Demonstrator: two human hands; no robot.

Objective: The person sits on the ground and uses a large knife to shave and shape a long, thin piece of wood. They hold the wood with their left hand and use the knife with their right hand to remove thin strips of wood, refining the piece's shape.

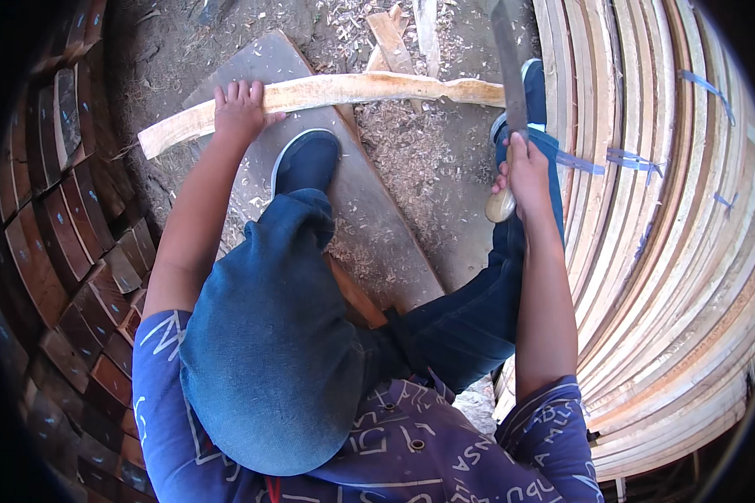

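My left hand (243,111) is closed over a long, pale, slightly curved strip of wood (352,88), gripping it left of its middle. The strip lies crosswise in front of my feet, its left end lower and its right end beside my right foot. In my right hand (526,172) is a machete (510,71), held by its pale wooden handle with the dark blade pointing away from me. The blade passes just by the strip's right end; whether they touch I cannot tell.
A flat grey board (377,226) lies under my left shoe (307,163). Wood shavings (403,142) and offcuts (392,42) litter the ground. Long strips tied with blue bands form a stack (646,277) at right; dark wooden blocks (80,251) are piled at left.
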